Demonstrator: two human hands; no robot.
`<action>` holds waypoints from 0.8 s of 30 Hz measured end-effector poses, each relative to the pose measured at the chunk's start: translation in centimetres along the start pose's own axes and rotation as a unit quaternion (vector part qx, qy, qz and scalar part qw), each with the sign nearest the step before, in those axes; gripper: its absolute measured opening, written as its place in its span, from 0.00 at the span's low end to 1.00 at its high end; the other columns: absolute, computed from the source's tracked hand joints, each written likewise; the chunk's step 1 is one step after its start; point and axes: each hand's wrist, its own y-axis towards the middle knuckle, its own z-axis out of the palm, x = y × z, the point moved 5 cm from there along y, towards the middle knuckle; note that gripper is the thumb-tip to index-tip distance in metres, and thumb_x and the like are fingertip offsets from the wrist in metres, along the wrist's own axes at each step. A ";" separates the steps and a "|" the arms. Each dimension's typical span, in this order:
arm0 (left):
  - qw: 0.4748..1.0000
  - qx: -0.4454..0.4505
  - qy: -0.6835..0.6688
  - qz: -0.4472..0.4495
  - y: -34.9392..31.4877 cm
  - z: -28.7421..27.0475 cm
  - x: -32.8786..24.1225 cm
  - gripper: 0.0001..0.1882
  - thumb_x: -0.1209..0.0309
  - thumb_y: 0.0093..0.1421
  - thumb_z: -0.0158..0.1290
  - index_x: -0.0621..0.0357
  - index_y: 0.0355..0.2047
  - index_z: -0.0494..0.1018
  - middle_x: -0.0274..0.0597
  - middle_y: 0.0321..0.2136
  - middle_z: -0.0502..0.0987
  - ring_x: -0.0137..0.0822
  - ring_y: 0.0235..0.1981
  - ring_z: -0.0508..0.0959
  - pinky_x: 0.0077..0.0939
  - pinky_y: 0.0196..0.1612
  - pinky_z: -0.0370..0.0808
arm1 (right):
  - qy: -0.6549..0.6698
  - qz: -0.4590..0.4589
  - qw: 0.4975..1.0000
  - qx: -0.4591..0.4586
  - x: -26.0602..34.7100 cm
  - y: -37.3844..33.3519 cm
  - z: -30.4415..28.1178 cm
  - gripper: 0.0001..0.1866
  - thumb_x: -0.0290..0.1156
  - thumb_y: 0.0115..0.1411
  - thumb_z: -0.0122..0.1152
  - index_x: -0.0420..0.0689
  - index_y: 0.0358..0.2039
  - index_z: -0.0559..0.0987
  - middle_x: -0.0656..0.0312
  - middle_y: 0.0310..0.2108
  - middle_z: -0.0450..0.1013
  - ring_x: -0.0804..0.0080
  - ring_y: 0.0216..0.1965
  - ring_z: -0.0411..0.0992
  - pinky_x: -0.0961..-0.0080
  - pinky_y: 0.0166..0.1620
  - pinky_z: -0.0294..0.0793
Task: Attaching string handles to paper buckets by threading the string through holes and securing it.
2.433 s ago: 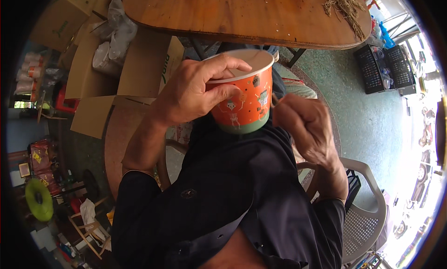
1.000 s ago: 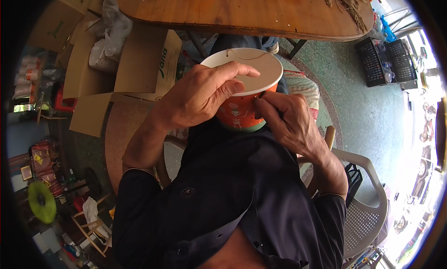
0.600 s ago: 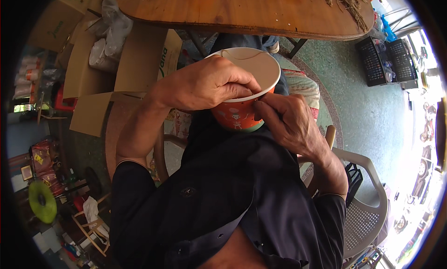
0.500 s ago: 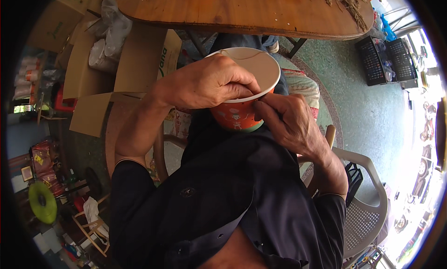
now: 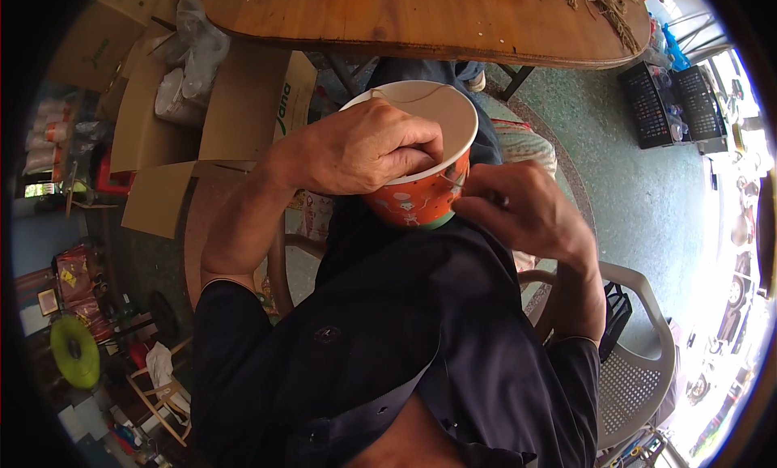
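On my lap stands a paper bucket (image 5: 409,202), orange with pale printed figures, a white rim and a green base. My left hand (image 5: 368,148) bends over the bucket's near left rim. Its fingers are closed and reach inside, where the tips are partly hidden. A thin tan cord (image 5: 375,91) loops over the far rim and across the inner wall. Right of the bucket, my right hand (image 5: 522,205) is closed, slightly smeared by motion. From its fingers a thin cord end (image 5: 453,180) runs to the bucket's side just under the rim.
A wooden table (image 5: 421,23) stands ahead, with a bundle of dry tan strands (image 5: 607,10) at its right. Open cardboard boxes (image 5: 243,112) with plastic bags are at left. Black crates (image 5: 668,108) stand far right, and a grey plastic chair (image 5: 639,371) is near right.
My right hand has pulled away from the rim to the right and slightly down, drawing the cord out. The bucket has shifted a little left. My left hand stays nearly in place.
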 end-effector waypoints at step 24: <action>0.945 -0.099 -0.310 -0.002 -0.1 0.3 -1.5 0.08 0.72 0.76 0.43 0.64 0.43 0.70 0.52 0.44 0.83 0.35 0.48 0.82 0.28 0.53 0.78 | -0.103 -0.125 0.962 -0.219 -0.2 1.5 -3.6 0.05 0.24 0.60 0.69 0.38 0.36 0.85 0.54 0.30 0.81 0.59 0.30 0.79 0.66 0.34 0.78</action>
